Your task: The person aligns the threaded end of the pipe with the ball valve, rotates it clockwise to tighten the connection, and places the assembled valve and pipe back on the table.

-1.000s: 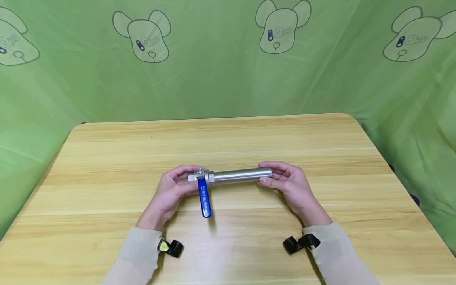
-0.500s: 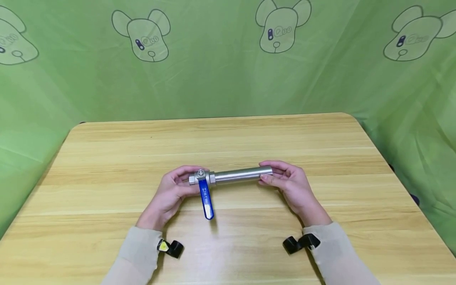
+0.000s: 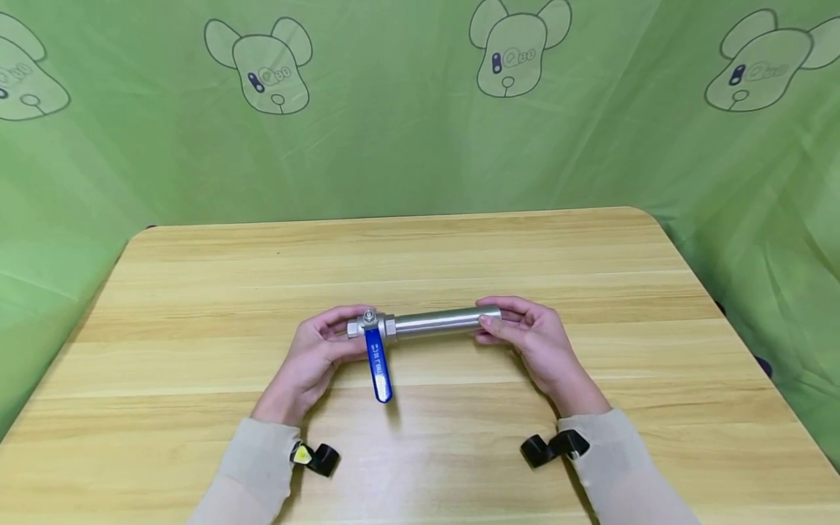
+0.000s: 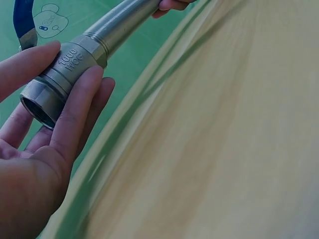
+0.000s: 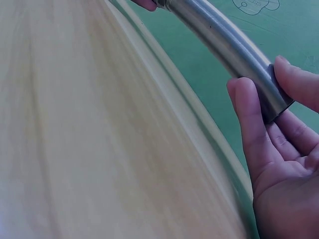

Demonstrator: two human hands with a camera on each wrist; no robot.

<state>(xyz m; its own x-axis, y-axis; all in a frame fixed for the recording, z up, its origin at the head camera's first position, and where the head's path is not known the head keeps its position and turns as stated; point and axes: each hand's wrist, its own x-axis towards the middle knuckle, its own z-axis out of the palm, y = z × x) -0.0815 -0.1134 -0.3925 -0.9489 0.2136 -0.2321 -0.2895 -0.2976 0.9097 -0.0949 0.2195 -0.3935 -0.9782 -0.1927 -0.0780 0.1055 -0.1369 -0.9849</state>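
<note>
A metal ball valve (image 3: 370, 319) with a blue lever handle (image 3: 378, 368) is joined at its right side to a smooth steel pipe (image 3: 436, 323). My left hand (image 3: 313, 357) grips the valve body, thumb on the near side and fingers behind. Raised lettering shows on the valve body (image 4: 70, 62) in the left wrist view, and its outer end is an open socket. At the pipe's far right end, my right hand (image 3: 534, 346) pinches the pipe (image 5: 239, 50) between thumb and fingers. Valve and pipe are held roughly level above the table, and the lever points toward me.
A wooden table (image 3: 420, 270) lies beneath both hands. Green cloth (image 3: 394, 160) with printed bear-like heads hangs behind it and at both sides. Each sleeve cuff carries a small black camera mount (image 3: 321, 459).
My right thumb has moved up the near side of the pipe's end. The blue lever has swung slightly to the right at its lower tip. My left hand stays in about the same place.
</note>
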